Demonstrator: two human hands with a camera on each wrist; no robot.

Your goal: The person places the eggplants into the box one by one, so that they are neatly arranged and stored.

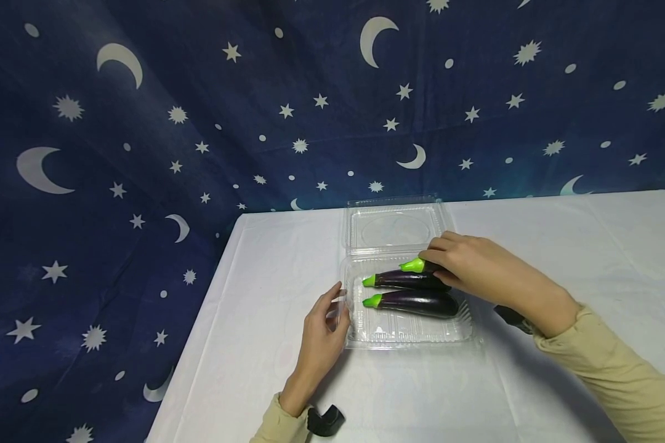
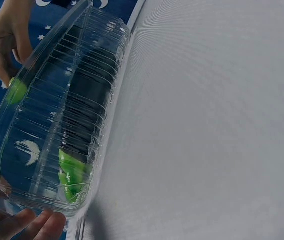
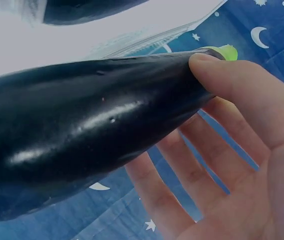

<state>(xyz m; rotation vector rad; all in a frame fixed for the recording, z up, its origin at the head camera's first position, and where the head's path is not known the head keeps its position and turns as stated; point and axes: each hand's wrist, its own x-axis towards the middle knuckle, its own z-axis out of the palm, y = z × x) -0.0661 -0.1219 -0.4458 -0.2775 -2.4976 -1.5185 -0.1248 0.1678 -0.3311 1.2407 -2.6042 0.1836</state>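
Eggplant (image 1: 433,267) is clamped near its green stem (image 1: 412,265) in the fingers of the right hand (image 1: 476,264) at the far side of a clear container (image 1: 427,333), beyond two others (image 1: 419,303), a grip best kept level while the left hand (image 1: 322,329), fingers loosely parted, guards against sliding.

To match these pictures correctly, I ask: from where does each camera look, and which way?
Head: worn on the head, facing forward and down at box and eggplants; left hand, right hand and sleeves show.
Left wrist: on that wrist, facing the box's side; left fingertips show, right hand beyond.
Right wrist: on that wrist, facing the held eggplant; right thumb and fingers show.
Both wrist views share the right hand.
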